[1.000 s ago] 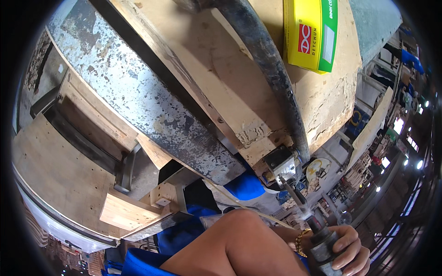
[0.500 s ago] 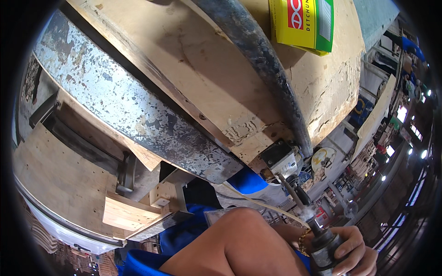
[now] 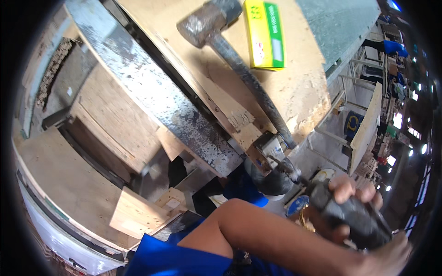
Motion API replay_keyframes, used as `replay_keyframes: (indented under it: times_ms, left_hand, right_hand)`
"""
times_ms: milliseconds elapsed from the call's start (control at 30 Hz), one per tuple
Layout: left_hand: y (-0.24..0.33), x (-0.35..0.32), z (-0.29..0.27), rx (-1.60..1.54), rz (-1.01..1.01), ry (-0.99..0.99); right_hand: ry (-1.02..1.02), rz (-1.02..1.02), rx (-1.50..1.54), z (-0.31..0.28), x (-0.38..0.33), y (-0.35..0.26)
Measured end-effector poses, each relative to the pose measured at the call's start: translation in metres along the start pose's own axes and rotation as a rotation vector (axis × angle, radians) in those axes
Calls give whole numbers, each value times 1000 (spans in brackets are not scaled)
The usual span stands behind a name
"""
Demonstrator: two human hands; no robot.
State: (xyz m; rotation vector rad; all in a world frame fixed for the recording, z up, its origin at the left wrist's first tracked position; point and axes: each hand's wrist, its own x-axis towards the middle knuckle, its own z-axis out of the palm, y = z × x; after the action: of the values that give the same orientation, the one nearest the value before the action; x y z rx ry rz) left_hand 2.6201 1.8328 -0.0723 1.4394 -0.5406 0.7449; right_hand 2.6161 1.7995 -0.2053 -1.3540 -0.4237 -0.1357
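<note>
**Hand grips driver at the bench edge**

The right hand (image 3: 354, 207) is clamped on a dark driver (image 3: 343, 214), its bit (image 3: 283, 166) touching a metal bracket (image 3: 270, 146) on the near bench (image 3: 304, 92) edge. The left hand is unseen. A hammer (image 3: 230, 50) lies just beyond, a yellow box (image 3: 264, 34) right of its head.

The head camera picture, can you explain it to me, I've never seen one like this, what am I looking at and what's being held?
This is one view from a wide fisheye camera worn on a person's head, looking down, so straight edges bend near the rim. There is no machine here, only a person's bare hands. A forearm crosses the bottom of the picture, and one hand grips a dark power screwdriver whose bit points at a small metal fitting on the edge of a wooden workbench. Which hand it is I cannot tell; the other is not visible. On the bench lie a hammer and a yellow and green box.
</note>
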Motion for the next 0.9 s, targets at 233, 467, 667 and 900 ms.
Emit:
replay_keyframes:
  times_ms: [233,467,667,900]
  left_hand:
    - [-69,-16,-79,186,152,-29]
    - [-103,-156,-139,568,-236,-458]
    - [-121,-190,-103,811,-237,-654]
    - [-49,-276,-104,958,-524,-1108]
  right_hand:
    - [127,-142,-283,-50,3,7]
    - [312,-359,354,-74,-26,-107]
    - [491,-425,139,-150,-159,-173]
    - [921,-302,168,-196,-358,-175]
